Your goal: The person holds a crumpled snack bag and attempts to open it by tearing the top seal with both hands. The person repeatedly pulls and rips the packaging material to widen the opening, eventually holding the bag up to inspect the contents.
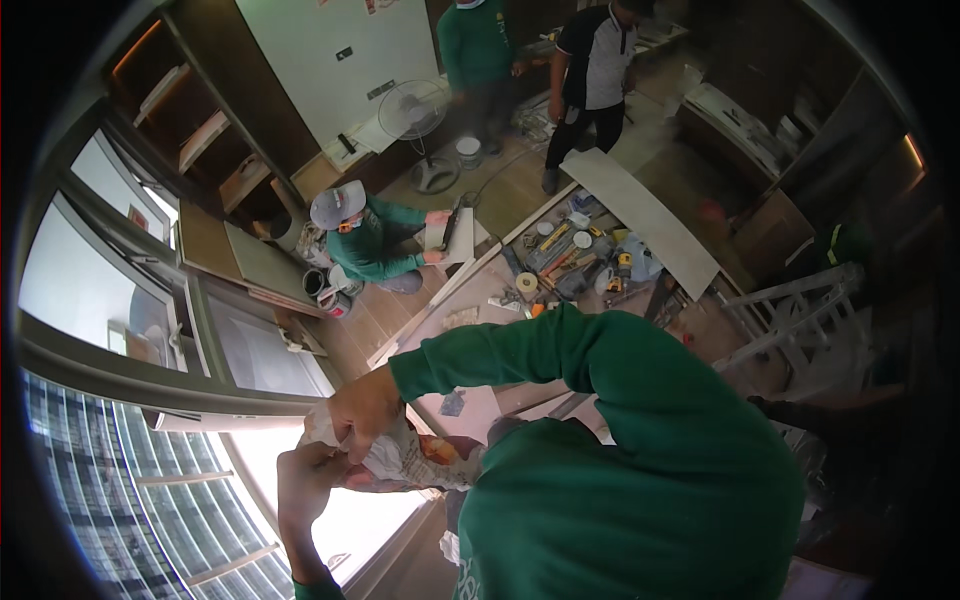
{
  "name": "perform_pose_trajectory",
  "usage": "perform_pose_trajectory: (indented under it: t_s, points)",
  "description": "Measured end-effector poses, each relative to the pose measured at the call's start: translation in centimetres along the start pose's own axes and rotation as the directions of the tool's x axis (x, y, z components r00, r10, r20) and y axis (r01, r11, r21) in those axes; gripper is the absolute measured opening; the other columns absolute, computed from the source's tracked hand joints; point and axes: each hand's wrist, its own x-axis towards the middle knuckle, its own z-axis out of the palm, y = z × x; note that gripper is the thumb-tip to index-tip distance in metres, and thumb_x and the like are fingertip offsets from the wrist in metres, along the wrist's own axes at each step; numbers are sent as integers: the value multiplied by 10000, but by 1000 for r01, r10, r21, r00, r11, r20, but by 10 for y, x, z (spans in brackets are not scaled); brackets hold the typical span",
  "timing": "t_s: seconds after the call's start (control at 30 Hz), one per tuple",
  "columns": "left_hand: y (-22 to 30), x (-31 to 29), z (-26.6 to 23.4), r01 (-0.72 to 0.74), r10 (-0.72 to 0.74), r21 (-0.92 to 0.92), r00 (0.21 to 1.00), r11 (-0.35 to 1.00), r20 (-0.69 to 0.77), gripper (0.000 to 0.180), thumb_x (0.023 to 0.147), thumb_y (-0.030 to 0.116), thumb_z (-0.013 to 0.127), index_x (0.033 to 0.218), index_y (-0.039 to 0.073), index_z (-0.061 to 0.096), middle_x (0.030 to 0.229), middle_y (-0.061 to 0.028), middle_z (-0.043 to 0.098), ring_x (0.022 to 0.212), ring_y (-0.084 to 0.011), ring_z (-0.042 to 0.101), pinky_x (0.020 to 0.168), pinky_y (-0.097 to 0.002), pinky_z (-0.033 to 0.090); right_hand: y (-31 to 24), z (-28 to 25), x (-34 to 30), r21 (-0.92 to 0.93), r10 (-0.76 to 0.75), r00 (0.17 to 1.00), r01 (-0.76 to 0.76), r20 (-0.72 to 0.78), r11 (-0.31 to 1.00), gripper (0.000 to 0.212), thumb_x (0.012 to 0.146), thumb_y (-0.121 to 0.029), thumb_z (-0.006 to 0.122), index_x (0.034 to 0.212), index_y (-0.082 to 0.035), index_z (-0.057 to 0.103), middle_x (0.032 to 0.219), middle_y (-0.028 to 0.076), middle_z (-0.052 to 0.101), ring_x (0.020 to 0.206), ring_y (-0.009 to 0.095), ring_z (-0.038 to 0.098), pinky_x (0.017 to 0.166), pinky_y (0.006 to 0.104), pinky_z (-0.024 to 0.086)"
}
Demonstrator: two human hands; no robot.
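Note:
A crumpled white printed bag or sheet (405, 455) with orange and red patches is bunched up close to the bright window. My right hand (365, 408) reaches across to the left and is closed on its upper end. Just below, my left hand (306, 480) comes up with its fingers pinched at the same end, touching my right hand. Some white material shows beyond my right fingers. My own green sleeve and shirt hide much of the area beneath, and what is inside the crumpled bundle cannot be seen.
Tall windows (230, 340) stand at the left. A crouching person (370, 235) handles a board (460, 240) beside several buckets (330, 290). Scattered tools (570, 250), a long panel (650, 215), a fan (412, 110) and a ladder (790, 320) lie farther off. Two people stand behind.

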Motion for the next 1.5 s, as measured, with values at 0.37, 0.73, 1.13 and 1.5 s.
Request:
perform_pose_trajectory:
  t_s: [0.37, 0.73, 1.13, 1.5]
  points:
    - [-6, -8, 11, -196, 198, 114, 980, 974, -15, 141, 760, 130, 685, 812, 3, 715, 668, -109, 660, 572, -217, 626, 544, -310, 466, -21, 4, -19, -38, -23, 999, 22, -36, 999, 337, 835, -301, 695, 1042, -36, 724, 998, 132, 699, 974, 257, 625, 887, 367, 471]
    - [-25, -2, 35, -395, 438, 209, 866, 895, -241, 112, 796, -32, 672, 899, -46, 714, 707, -70, 662, 601, -113, 597, 558, -266, 450, 7, 14, -26, -42, -66, 969, 58, -238, 997, 256, 885, -212, 652, 1026, -3, 697, 816, 136, 697, 726, 188, 615, 689, 341, 483]
    - [12, 11, 11, -25, 55, -142, 976, 990, 209, 136, 715, 76, 760, 674, -32, 687, 594, -76, 653, 555, -85, 595, 521, -255, 442, -18, 1, -35, -16, -33, 998, 33, -56, 999, 343, 808, -294, 744, 1003, -12, 723, 827, 131, 706, 752, 198, 645, 690, 340, 495]
    - [12, 14, 31, -209, 203, 52, 973, 976, 111, 137, 698, 44, 754, 662, -22, 640, 586, -58, 588, 554, -119, 523, 523, -296, 397, 0, 17, -46, -33, -43, 993, 39, -109, 999, 329, 826, -330, 711, 914, -14, 734, 772, 154, 690, 736, 255, 624, 693, 368, 480]
